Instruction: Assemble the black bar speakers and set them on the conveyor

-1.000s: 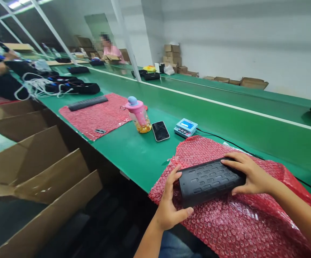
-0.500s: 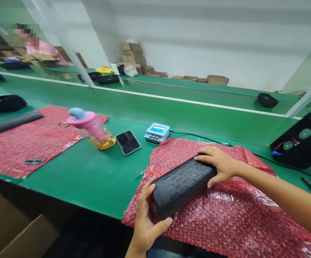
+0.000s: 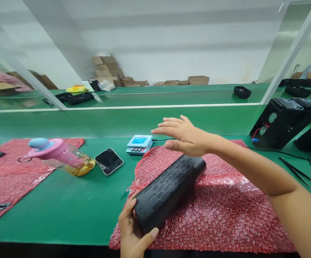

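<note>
A black speaker housing with rows of oblong slots in its face lies slantwise on red bubble wrap. My left hand grips its near left end, thumb in front and fingers behind. Above the far end of the housing, my right hand is raised with fingers stretched out and holds nothing. Just past the bubble wrap stands a small light-blue device with a lit screen and a row of buttons.
A phone and a clear drink cup with a pink lid stand to the left. Tweezers, a black cable and black speaker cabinets are on the right. A green divider runs behind.
My right hand has let go of the speaker housing's far end, lifted and opened. My left hand still holds the near end. The camera view has swung to the right.
</note>
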A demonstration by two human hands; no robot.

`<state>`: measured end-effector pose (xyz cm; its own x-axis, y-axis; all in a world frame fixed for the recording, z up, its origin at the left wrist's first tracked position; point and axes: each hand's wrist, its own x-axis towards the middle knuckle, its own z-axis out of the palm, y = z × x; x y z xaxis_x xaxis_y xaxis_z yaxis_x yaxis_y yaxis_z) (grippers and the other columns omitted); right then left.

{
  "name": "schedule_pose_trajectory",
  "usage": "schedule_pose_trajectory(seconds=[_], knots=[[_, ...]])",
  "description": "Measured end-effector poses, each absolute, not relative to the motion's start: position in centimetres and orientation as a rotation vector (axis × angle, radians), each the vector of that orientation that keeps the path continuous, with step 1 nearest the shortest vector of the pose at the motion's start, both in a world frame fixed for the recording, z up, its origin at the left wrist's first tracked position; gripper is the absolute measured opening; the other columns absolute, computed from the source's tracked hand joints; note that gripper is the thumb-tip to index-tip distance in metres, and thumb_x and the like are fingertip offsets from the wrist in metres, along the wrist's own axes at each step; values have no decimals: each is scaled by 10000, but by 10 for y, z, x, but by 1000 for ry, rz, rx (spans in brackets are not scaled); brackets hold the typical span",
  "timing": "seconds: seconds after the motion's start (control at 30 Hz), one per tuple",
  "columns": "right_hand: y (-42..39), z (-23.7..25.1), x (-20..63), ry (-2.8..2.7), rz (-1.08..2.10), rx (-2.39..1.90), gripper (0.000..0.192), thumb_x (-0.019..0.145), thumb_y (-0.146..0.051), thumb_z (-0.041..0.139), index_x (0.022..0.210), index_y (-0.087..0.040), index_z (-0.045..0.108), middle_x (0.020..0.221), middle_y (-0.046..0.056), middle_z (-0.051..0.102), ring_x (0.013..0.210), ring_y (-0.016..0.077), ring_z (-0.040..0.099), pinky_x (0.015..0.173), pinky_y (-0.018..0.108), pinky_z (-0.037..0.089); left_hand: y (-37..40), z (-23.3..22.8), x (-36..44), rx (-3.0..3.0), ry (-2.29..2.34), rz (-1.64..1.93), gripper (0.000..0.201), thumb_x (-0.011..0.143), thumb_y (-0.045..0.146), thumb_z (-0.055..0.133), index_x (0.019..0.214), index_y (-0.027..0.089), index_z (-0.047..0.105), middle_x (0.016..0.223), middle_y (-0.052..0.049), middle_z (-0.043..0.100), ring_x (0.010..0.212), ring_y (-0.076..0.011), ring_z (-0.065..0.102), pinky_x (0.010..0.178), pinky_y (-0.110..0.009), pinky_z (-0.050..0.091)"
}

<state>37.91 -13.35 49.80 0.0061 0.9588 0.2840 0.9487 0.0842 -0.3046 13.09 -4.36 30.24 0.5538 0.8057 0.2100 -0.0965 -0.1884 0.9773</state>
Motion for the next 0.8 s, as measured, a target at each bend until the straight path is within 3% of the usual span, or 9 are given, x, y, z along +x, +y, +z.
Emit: schedule_pose_trajectory(seconds=[0.13, 0.27, 0.37, 0.47, 0.63, 0.8], knots=[[-121, 453, 372, -1970, 0, -2108, 550, 955, -544, 329, 1404, -227, 343, 1481, 117, 312, 1374, 321, 202, 1058, 627, 122, -44, 305, 131, 1522, 612, 898, 737, 563, 408, 789, 1193, 312, 419, 1431, -60, 353, 1375, -352, 255, 1107, -590, 213], [-119, 411, 369, -2042, 83, -2127, 536, 939, -564, 350, 1274, -175, 504, 1285, 136, 547, 1223, 293, 449, 1005, 483, 311, -47, 308, 132, 1554, 566, 892, 703, 597, 384, 769, 1195, 337, 402, 1454, -43, 339, 1379, -325, 261, 1097, -554, 272], [-121, 410, 369, -2058, 156, -2160, 524, 952, -563, 286, 1090, -178, 613, 988, 101, 687, 941, 252, 620, 812, 371, 430, -50, 309, 131, 1607, 583, 872, 684, 649, 405, 728, 1226, 334, 366, 1460, -55, 307, 1368, -314, 282, 1091, -524, 299], [-121, 415, 367, -2040, 220, -2217, 612, 922, -641, 245, 971, -190, 655, 870, 88, 702, 814, 249, 646, 670, 320, 427, -52, 307, 130, 1708, 630, 873, 722, 664, 449, 696, 1264, 312, 319, 1418, -81, 309, 1332, -317, 328, 1086, -522, 303], [-118, 413, 364, -1961, 248, -2306, 693, 869, -721, 257, 854, -173, 681, 809, 103, 701, 753, 254, 642, 596, 292, 387, -49, 301, 134, 1847, 694, 954, 769, 611, 412, 716, 1244, 256, 309, 1315, -109, 340, 1245, -316, 398, 1061, -544, 306], [-123, 402, 364, -1893, 92, -2226, 615, 928, -611, 284, 777, -143, 653, 774, 110, 680, 707, 219, 607, 596, 281, 350, -44, 297, 137, 1866, 670, 995, 758, 604, 385, 707, 1243, 242, 324, 1276, -110, 357, 1206, -310, 418, 1050, -545, 304]])
